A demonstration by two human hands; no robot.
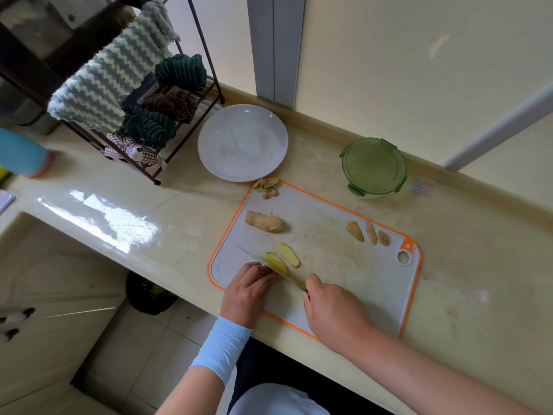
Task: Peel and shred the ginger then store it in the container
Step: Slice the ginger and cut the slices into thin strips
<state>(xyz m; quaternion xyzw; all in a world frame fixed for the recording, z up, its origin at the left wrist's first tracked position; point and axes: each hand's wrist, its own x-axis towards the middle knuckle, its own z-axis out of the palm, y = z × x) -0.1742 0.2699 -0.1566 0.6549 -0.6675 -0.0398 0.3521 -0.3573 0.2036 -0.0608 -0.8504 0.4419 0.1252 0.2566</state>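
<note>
On the orange-rimmed cutting board my left hand holds a peeled ginger piece with curled fingers. My right hand grips a knife whose blade lies across that piece. A cut yellow slice lies just beyond it. A larger ginger chunk sits further back on the board, and three small pieces lie near the right end. Peel scraps are heaped at the board's far corner. The lidded green container stands on the counter behind the board.
A white plate sits on the counter behind the board's left end. A dark wire rack with cloths and towels stands at the back left. The counter's front edge runs just below the board. A blue cup is at far left.
</note>
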